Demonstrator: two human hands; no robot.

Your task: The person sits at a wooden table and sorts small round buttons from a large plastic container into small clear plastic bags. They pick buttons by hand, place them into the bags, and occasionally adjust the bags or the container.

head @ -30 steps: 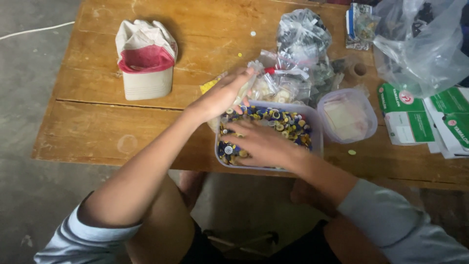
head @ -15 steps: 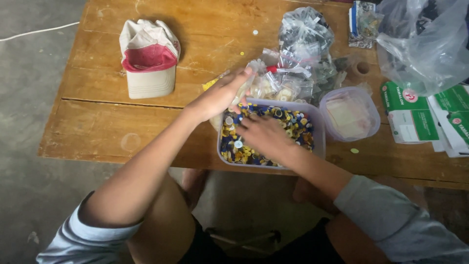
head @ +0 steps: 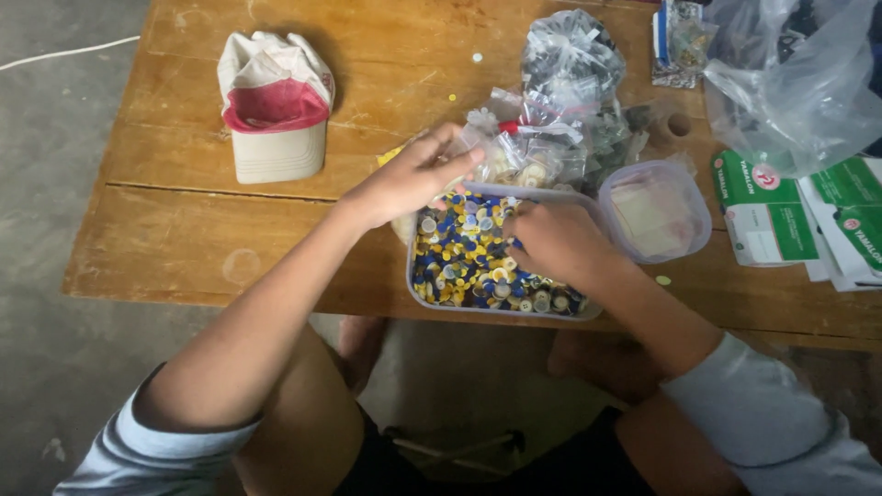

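Note:
A clear plastic box [head: 411, 292] full of small blue, yellow and white buttons [head: 459, 262] sits at the near edge of a wooden table [head: 184, 239]. My right hand [head: 551, 241] rests inside the box on the buttons, fingers curled down among them. My left hand [head: 409, 179] hovers at the box's far left corner, its fingertips pinched on the edge of a small clear bag [head: 514, 156]. Whether the right hand grips any button is hidden.
A pile of clear bags with small parts [head: 574, 73] lies behind the box. The box's clear lid [head: 654, 209] lies to the right. A white and red cap [head: 274, 106] sits at the left. Green and white packets [head: 790, 211] and a large plastic bag [head: 799, 83] are at right.
My right hand has shifted slightly within the buttons. My left hand stays at the small bag by the box's far corner. The view has drifted a little.

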